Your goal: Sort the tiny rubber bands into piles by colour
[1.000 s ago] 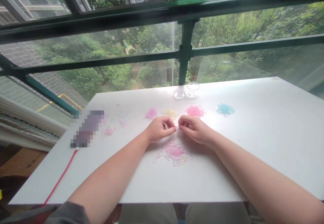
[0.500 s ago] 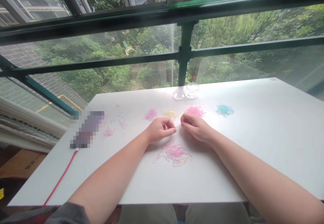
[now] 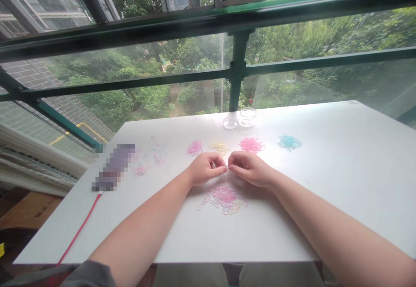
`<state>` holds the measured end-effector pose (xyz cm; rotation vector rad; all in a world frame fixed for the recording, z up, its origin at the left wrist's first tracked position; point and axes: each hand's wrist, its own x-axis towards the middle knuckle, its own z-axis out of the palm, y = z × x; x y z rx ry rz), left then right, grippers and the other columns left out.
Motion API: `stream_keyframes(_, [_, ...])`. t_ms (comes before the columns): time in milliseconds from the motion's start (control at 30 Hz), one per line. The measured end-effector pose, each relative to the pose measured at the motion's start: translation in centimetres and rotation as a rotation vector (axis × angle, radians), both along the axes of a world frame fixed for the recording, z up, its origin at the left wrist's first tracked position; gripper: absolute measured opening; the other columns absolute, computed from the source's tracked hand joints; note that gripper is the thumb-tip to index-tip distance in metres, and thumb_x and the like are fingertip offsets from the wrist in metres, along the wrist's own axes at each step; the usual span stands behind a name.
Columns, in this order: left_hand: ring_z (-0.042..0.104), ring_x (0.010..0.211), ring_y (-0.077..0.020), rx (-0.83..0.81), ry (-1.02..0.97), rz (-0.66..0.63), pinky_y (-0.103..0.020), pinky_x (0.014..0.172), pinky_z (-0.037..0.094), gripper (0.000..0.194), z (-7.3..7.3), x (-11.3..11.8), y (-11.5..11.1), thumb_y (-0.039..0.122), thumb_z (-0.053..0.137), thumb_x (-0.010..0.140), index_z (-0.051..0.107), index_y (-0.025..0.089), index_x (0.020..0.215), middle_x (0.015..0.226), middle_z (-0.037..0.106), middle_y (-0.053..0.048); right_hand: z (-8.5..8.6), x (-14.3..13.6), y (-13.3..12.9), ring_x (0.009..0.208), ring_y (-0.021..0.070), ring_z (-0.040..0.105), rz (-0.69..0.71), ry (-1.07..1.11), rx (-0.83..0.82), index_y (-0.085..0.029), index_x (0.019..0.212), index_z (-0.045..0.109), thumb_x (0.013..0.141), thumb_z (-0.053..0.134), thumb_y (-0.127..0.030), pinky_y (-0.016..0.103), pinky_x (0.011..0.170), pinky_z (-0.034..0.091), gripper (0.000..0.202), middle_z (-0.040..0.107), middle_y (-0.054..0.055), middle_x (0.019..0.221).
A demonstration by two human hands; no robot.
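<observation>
Since half a second ago the right hand (image 3: 251,168) has swung back to meet the left hand (image 3: 203,168), which has hardly shifted. Between their fingertips I make out a pale loop (image 3: 226,166), raised over the bench (image 3: 325,170); it is too small for me to tell its shape or colour. On each hand thumb and forefinger are drawn together, and both seem clamped on it; something so slight probably allows only a fingertip pinch, from two sides. The forearms lie low over the bench, which I judge keeps the fingers steady.

From that pinch, at six o'clock, lies a mixed pile (image 3: 225,197) of mostly pink loops, paper clips by their look, close enough to reach without stretching. Farther out I see an arc: a purple pile (image 3: 194,147) at ten, a yellow pile (image 3: 219,148) just before twelve, a pink pile (image 3: 251,144) past one and a teal pile (image 3: 289,142) at two. The gaps presumably stop colours mingling. Scattered loops (image 3: 141,171) lie at nine. Past the arc, around twelve, a clear round jar (image 3: 247,122) stands beside a clear shallow disc (image 3: 230,124), out of the way. Outermost, at nine, is a pixelated slab (image 3: 113,166) with a red cable (image 3: 79,227).
</observation>
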<state>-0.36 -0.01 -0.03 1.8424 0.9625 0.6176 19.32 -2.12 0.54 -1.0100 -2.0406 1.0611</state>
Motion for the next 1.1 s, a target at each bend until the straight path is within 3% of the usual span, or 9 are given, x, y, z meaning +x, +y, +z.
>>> stream_keyframes(267, [0.038, 0.050, -0.0050, -0.022, 0.011, -0.015, -0.018, 0.047, 0.030, 0.020, 0.0, 0.0, 0.2, 0.033, 0.063, 0.072, 0.061, 0.013, 0.073, 0.065, 0.056, 0.001, -0.1, 0.6, 0.8, 0.060, 0.0108, 0.042, -0.117, 0.099, 0.003, -0.017, 0.070, 0.051, 0.076, 0.051, -0.018, 0.025, 0.056, 0.034, 0.006, 0.048, -0.001, 0.065])
stream_keyframes(467, [0.038, 0.050, -0.0044, -0.035, -0.030, -0.005, -0.018, 0.047, 0.030, 0.021, -0.4, 0.0, 0.3, 0.033, 0.064, 0.070, 0.063, 0.012, 0.073, 0.065, 0.057, 0.001, -0.4, 1.4, 1.7, 0.054, 0.0106, 0.043, -0.182, 0.190, -0.032, -0.018, 0.067, 0.049, 0.077, 0.052, -0.027, 0.025, 0.053, 0.034, 0.013, 0.046, -0.003, 0.058])
stream_keyframes(600, [0.039, 0.050, -0.0042, -0.006, -0.016, -0.007, -0.017, 0.049, 0.032, 0.020, -0.7, 0.1, 0.1, 0.030, 0.066, 0.068, 0.064, 0.011, 0.074, 0.065, 0.058, 0.000, -0.7, 2.3, 2.2, 0.048, 0.0104, 0.040, -0.329, 0.247, -0.011, -0.019, 0.065, 0.047, 0.077, 0.053, -0.036, 0.025, 0.048, 0.032, 0.022, 0.045, -0.003, 0.052])
stream_keyframes(800, [0.049, 0.060, -0.0072, 0.090, 0.057, 0.066, -0.019, 0.061, 0.040, 0.025, -0.9, 0.7, 0.0, 0.036, 0.065, 0.071, 0.067, 0.014, 0.082, 0.073, 0.063, -0.001, -2.2, 2.3, 2.3, 0.054, 0.0137, 0.045, -0.273, -0.074, 0.224, -0.020, 0.061, 0.049, 0.078, 0.052, -0.041, 0.026, 0.053, 0.036, 0.028, 0.047, -0.001, 0.055])
stream_keyframes(967, [0.054, 0.069, -0.0091, 0.182, 0.136, 0.118, -0.020, 0.067, 0.041, 0.025, -1.1, 1.1, 0.1, 0.038, 0.061, 0.074, 0.066, 0.016, 0.086, 0.083, 0.066, -0.002, -3.1, 1.2, 1.9, 0.053, 0.0143, 0.047, -0.195, -0.291, 0.270, -0.020, 0.059, 0.047, 0.078, 0.047, -0.040, 0.027, 0.053, 0.037, 0.028, 0.049, -0.001, 0.053])
stream_keyframes(1100, [0.055, 0.074, -0.0102, 0.190, 0.158, 0.135, -0.021, 0.069, 0.041, 0.026, -1.3, 1.4, 0.4, 0.038, 0.061, 0.074, 0.066, 0.016, 0.087, 0.088, 0.067, -0.002, -3.3, 0.9, 2.1, 0.050, 0.0138, 0.044, -0.237, -0.379, 0.338, -0.020, 0.053, 0.039, 0.074, 0.044, -0.036, 0.027, 0.052, 0.033, 0.027, 0.045, -0.001, 0.049])
